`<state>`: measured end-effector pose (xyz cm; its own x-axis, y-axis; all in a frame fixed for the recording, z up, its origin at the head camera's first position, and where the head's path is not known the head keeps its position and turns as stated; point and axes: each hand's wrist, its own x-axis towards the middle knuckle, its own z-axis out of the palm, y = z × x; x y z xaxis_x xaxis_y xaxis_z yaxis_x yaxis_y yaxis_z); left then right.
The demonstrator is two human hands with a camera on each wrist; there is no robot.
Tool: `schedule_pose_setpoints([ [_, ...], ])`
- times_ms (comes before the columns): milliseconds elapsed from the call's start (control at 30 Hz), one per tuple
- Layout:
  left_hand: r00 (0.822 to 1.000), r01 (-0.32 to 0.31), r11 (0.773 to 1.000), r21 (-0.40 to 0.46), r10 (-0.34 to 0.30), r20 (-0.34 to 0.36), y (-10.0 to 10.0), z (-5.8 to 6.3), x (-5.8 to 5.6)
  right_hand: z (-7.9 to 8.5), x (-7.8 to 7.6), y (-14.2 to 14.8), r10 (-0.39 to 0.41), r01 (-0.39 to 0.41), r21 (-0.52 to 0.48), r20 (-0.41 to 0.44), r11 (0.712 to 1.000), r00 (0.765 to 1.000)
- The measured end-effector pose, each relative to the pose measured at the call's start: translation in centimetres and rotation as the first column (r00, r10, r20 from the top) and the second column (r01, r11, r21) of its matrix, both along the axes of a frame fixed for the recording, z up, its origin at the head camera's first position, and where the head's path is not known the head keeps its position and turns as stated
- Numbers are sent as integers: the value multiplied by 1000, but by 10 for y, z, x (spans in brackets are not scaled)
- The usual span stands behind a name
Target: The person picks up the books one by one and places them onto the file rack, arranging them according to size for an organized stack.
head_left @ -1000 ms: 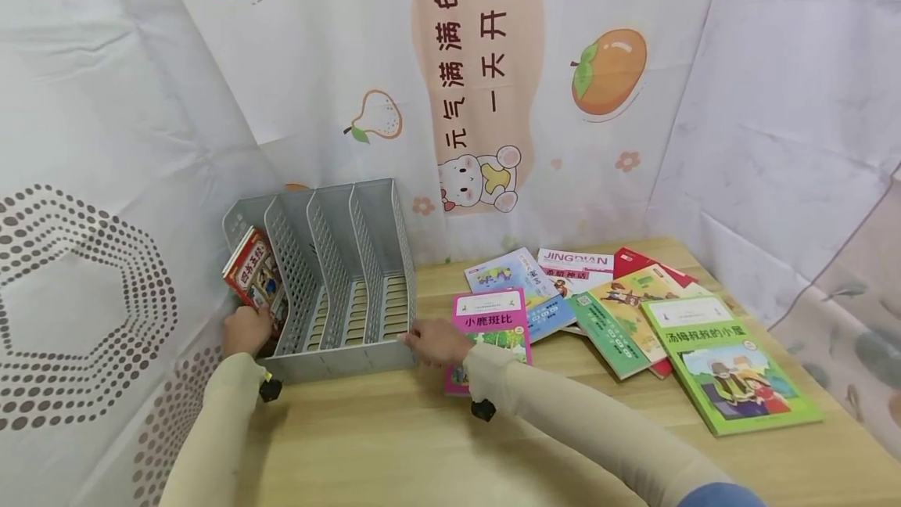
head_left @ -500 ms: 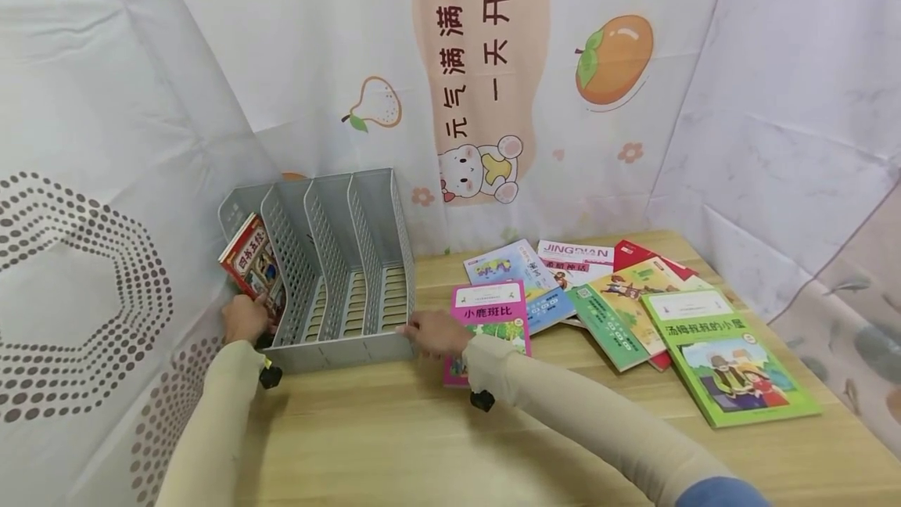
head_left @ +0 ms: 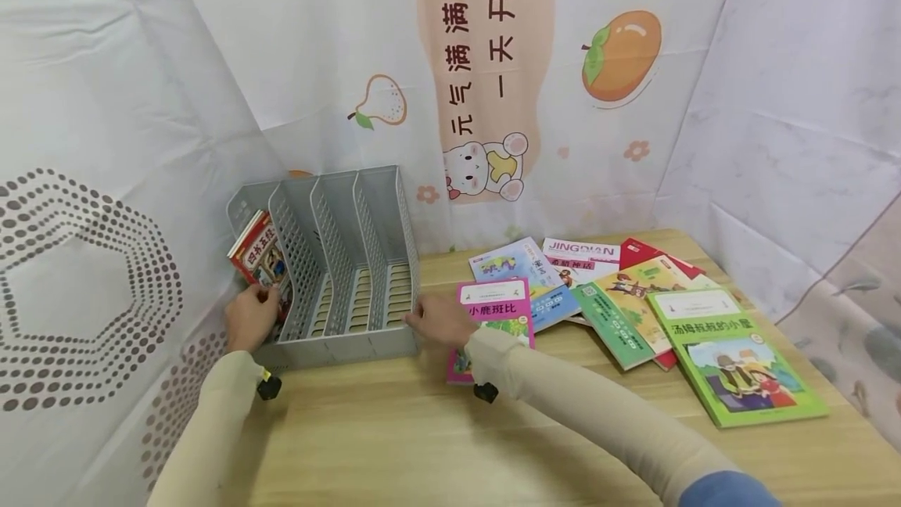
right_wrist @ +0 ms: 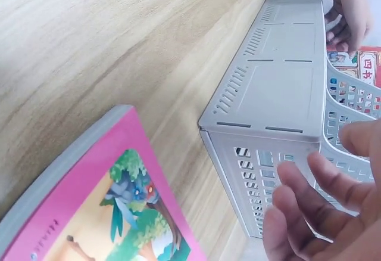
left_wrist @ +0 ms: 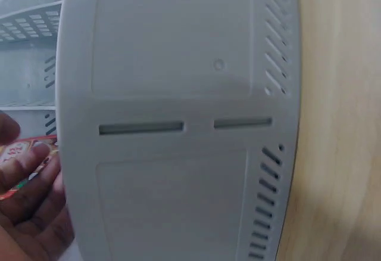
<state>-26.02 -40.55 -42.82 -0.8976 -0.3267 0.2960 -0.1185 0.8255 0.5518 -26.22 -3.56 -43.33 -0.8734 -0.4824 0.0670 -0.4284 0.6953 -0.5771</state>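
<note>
A grey file rack (head_left: 338,352) with several slots stands at the back left of the table. In its leftmost slot leans a red-covered book (head_left: 262,253), perhaps more than one. My left hand (head_left: 251,319) is at the front of that slot, fingers loosely bent beside the book's lower part; the left wrist view shows the fingertips over the red cover (left_wrist: 44,142). At the rack's front right corner is my right hand (head_left: 442,321). In the right wrist view its thumb and fingers (right_wrist: 287,204) are spread apart around the corner; contact there is unclear.
A pink book (head_left: 501,307) lies just right of the rack, partly under the right hand. Farther right are a blue book (head_left: 556,307), a yellow-green one (head_left: 626,319), a bright green one (head_left: 739,374) and others overlapping. Curtains (head_left: 338,45) hang behind and at the sides.
The left hand has shifted slightly up along the book's front, with less of its fingers around it. The right hand stays by the rack's corner. The head view has tilted a little.
</note>
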Motion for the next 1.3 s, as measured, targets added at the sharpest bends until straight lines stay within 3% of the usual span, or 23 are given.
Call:
schedule_pose_setpoints([
  [200, 992, 119, 992, -33, -120, -24, 9, 1, 7, 6, -3, 3, -27, 24, -34, -84, 999, 996],
  [333, 974, 208, 974, -94, -215, -74, 14, -2, 11, 7, -4, 7, -17, 11, -48, -130, 999, 991],
  [467, 952, 271, 954, -130, -285, -109, 22, -3, 13, 7, -4, 14, -1, -5, -56, -106, 998, 994],
  [833, 929, 353, 930, -104, -361, -81, 60, -2, 13, 3, -1, 37, -24, 21, -77, -46, 997, 999],
  [1133, 900, 423, 900, -103, -431, -70, 85, 3, 11, -7, -5, 65, -78, 78, -91, 8, 993, 997],
  [1300, 895, 434, 896, -95, -441, -67, 102, 4, 7, -7, -2, 83, -94, 96, -95, 29, 991, 995],
])
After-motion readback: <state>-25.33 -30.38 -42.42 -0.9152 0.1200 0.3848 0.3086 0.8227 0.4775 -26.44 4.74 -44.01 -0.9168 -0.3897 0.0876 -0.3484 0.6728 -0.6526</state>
